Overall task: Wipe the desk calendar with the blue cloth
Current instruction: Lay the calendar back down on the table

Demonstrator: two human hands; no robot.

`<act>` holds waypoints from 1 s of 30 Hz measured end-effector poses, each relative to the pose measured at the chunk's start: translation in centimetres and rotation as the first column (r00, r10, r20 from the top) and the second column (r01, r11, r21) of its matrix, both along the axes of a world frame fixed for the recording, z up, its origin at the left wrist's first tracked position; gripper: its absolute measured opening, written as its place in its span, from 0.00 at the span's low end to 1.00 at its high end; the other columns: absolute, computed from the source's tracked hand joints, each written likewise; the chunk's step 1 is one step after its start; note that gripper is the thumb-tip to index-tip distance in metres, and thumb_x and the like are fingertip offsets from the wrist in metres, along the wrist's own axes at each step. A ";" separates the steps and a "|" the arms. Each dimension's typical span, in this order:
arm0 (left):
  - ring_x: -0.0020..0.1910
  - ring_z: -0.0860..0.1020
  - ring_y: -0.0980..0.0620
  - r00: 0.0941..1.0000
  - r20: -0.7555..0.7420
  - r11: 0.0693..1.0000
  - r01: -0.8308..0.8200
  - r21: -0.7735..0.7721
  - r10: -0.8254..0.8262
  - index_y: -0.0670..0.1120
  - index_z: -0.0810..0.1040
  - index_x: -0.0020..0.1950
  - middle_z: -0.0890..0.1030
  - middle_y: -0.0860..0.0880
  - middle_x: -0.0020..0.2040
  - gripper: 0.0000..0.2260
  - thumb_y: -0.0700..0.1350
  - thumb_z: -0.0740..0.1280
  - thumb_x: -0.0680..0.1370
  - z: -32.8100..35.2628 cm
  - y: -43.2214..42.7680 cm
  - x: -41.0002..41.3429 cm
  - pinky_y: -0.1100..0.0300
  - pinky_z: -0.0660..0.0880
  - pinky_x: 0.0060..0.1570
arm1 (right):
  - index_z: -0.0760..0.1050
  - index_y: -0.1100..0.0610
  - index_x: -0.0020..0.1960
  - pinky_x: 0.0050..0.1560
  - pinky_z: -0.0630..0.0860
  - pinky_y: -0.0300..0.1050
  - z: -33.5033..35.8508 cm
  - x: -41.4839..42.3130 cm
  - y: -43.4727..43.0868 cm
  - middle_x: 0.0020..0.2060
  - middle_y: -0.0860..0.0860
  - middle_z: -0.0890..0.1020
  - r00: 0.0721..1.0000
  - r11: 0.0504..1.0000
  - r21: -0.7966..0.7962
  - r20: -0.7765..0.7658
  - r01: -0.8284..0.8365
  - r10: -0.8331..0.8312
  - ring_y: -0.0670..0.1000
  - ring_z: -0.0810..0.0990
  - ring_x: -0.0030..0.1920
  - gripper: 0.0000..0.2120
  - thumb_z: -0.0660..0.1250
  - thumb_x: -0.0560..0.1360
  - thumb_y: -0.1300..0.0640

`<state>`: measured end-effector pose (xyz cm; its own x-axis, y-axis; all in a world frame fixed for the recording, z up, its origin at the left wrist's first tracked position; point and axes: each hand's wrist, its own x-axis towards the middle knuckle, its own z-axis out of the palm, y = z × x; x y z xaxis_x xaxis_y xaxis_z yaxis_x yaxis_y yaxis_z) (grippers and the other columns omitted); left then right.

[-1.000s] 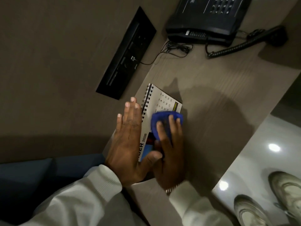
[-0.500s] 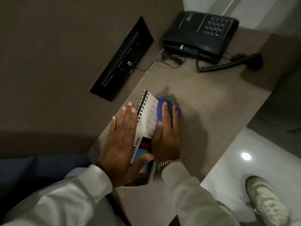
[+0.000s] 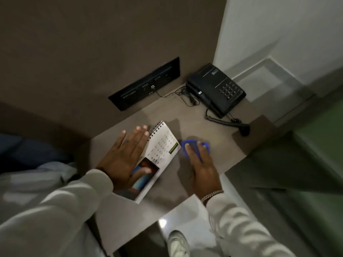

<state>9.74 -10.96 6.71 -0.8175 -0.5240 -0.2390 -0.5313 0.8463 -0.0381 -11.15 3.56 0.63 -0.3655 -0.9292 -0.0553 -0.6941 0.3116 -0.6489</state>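
Brown desk (image 3: 213, 130) w/ phone (image 3: 216, 89), calendar (image 3: 163, 147), blue cloth (image 3: 194, 147) under right hand (image 3: 202, 167).

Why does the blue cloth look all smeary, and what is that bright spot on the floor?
In the head view, the blue cloth and the right hand on it are streaked with motion blur; the calendar numbers are soft too. The room is dim, and the bright spot is lamp glare on the shiny floor. Straight edges bend because the lens is wide.
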 end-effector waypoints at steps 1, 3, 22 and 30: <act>0.79 0.55 0.41 1.000 0.003 1.000 -0.011 -0.014 0.011 0.41 0.45 0.78 0.52 0.41 0.79 0.40 0.68 0.45 0.77 0.0 0.2 0.0 0.43 0.51 0.75 | 0.67 0.59 0.73 0.67 0.71 0.66 -0.3 -1.6 -0.3 0.73 0.67 0.66 0.995 0.997 0.059 -0.084 -0.054 0.059 0.70 0.64 0.74 0.27 0.61 0.74 0.65; 0.79 0.56 0.41 1.000 0.010 0.999 -0.029 -0.045 0.030 0.42 0.42 0.78 0.52 0.41 0.79 0.40 0.68 0.46 0.76 0.1 0.4 -0.1 0.41 0.53 0.75 | 0.66 0.57 0.74 0.67 0.71 0.66 -1.3 -4.4 -1.4 0.74 0.67 0.65 0.951 0.985 0.130 -0.273 -0.110 0.143 0.70 0.63 0.74 0.31 0.65 0.72 0.69; 0.80 0.45 0.45 0.468 -0.396 0.577 -0.786 0.222 0.790 0.42 0.51 0.79 0.48 0.44 0.81 0.35 0.59 0.53 0.77 3.9 9.9 1.2 0.45 0.44 0.78 | 0.51 0.48 0.78 0.78 0.53 0.57 3.0 -6.2 -6.0 0.80 0.51 0.56 0.922 0.888 0.270 0.218 -0.372 0.319 0.54 0.52 0.80 0.35 0.59 0.77 0.37; 0.59 0.77 0.60 -0.642 -0.124 -0.054 -0.250 0.967 0.757 0.54 0.78 0.56 0.80 0.55 0.58 0.15 0.54 0.53 0.83 1.9 13.1 -0.5 0.54 0.65 0.71 | 0.64 0.52 0.74 0.62 0.63 0.40 7.2 -0.6 -11.5 0.71 0.53 0.73 0.846 0.980 0.128 0.529 -0.155 0.064 0.50 0.72 0.69 0.27 0.58 0.79 0.41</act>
